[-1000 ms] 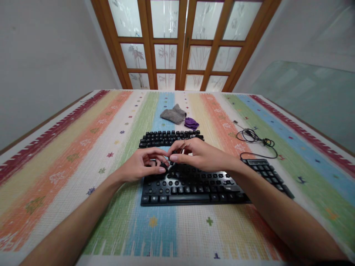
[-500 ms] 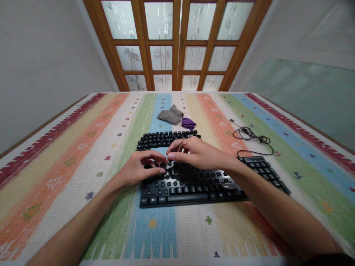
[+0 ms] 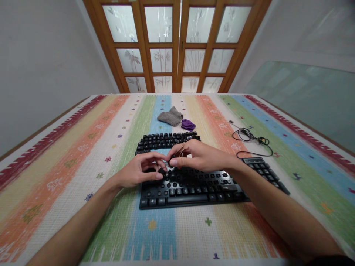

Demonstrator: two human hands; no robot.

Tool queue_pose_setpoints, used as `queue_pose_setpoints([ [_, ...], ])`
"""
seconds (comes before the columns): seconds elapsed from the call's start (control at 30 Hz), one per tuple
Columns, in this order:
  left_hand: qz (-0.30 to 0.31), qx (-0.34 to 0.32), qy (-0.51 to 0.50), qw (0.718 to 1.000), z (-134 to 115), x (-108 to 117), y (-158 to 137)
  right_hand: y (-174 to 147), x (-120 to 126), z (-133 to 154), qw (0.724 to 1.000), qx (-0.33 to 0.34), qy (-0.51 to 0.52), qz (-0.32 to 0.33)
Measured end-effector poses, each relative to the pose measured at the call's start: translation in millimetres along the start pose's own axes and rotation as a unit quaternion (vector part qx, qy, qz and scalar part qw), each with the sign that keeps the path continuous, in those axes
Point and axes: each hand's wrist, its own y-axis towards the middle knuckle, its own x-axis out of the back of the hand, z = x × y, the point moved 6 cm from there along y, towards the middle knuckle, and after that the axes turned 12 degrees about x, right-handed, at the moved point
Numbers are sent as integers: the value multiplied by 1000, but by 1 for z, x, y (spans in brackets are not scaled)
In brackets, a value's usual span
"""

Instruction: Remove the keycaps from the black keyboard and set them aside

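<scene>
A black keyboard (image 3: 188, 199) lies in front of me, with many keys stripped of their caps in its middle and left part. My left hand (image 3: 142, 168) hovers over its left side, thumb and finger closed on a small black keycap (image 3: 162, 171). Right beside it, my right hand (image 3: 192, 157) pinches another dark keycap (image 3: 172, 161) between thumb and fingertips. Something thin and brownish shows among the right fingers; I cannot make out what it is. Loose black keycaps (image 3: 155, 141) stand in rows behind the keyboard.
Beyond the keycaps lie a grey cloth (image 3: 170, 117) and a crumpled purple cloth (image 3: 188, 125). A coiled black cable (image 3: 251, 136) rests behind the number pad (image 3: 266, 173). A striped tablecloth (image 3: 111, 229) covers the table; wooden glass doors (image 3: 177, 48) stand at the back.
The right hand has shifted slightly right and down, and a dark keycap now shows at its fingertips. The left hand has moved a little left, still with a keycap.
</scene>
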Motion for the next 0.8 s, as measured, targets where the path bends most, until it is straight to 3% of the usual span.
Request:
queue_pose_setpoints([
  [0.17, -38, -21, 18, 999, 2, 3, 0, -1, 3, -2, 999, -6, -37, -20],
  [0.3, -135, -70, 68, 986, -5, 16, -3, -2, 8, -2, 995, -46, -66, -57],
  [0.43, -263, -96, 170, 945, -11, 36, -10, -1, 7, 0, 993, -39, -101, -44],
  [0.53, -320, -103, 278, 900, -12, 45, -13, -1, 1, 1, 993, -20, -112, -1],
  [0.63, -315, -114, 361, 870, -8, 44, -11, -1, -8, 0, 993, -17, -110, 46],
  [0.8, -274, -122, 424, 855, 3, 37, -5, -1, -19, 4, 991, -17, -94, 95],
])
